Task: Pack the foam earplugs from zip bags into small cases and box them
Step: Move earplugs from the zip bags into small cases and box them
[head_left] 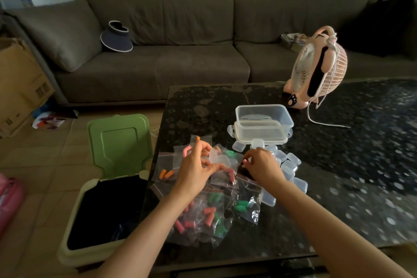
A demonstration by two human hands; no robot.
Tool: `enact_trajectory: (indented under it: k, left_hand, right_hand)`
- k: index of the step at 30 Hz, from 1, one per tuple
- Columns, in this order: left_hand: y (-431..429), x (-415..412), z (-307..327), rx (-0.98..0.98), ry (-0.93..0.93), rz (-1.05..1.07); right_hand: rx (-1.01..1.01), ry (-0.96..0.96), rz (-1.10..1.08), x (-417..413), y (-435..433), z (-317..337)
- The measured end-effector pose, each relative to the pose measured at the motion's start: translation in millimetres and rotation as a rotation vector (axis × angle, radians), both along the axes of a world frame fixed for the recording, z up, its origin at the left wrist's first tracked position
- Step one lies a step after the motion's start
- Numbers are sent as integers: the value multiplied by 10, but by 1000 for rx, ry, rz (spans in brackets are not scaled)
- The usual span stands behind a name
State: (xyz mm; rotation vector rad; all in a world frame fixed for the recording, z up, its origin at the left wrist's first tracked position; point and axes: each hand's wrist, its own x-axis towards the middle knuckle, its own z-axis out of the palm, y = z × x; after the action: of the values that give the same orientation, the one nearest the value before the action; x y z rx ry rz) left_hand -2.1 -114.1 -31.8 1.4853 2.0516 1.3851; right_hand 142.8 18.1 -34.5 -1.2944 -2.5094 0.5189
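Cradling a small clear case [217,157] in curled left grip [197,166], pinching what looks like a pink earplug [244,161] in right grip [262,165], both just before the clear box [264,130] on the counter [338,165]; judging foam light, squashy, best taken mid-length.

Dim room, grey sofa [158,36], tiled floor [45,165]

earplugs, bags, cases, box

heap of clear plastic zip bags [203,230] w/ pink, green & orange foam earplugs [209,211] at near-left of dark speckled table [338,165]. small clear plastic cases [291,165] clustered just right. one open case [217,157] in left hand [196,171]. clear rectangular plastic box [264,119], open-topped, just behind cases.
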Motion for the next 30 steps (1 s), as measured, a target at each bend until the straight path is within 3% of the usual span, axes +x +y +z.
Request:
enact_trajectory:
  k: [8, 13, 17, 25, 30]
  left_hand:
    - [35, -19, -70, -80, 8, 0]
    - [20, 14, -49, -88, 22, -12]
    - [14, 72, 9, -81, -31, -36]
    - [-10, 121, 41, -63, -100, -41]
    - [-56, 119, 96, -66, -174, -59]
  right_hand:
    - [235, -203, 2, -84, 23, -127]
    - [113, -20, -19, -105, -7, 38]
    - [30, 163, 187, -103, -152, 290]
    - [144, 2, 407, -108, -333, 281]
    - [8, 259, 298, -88, -248, 322]
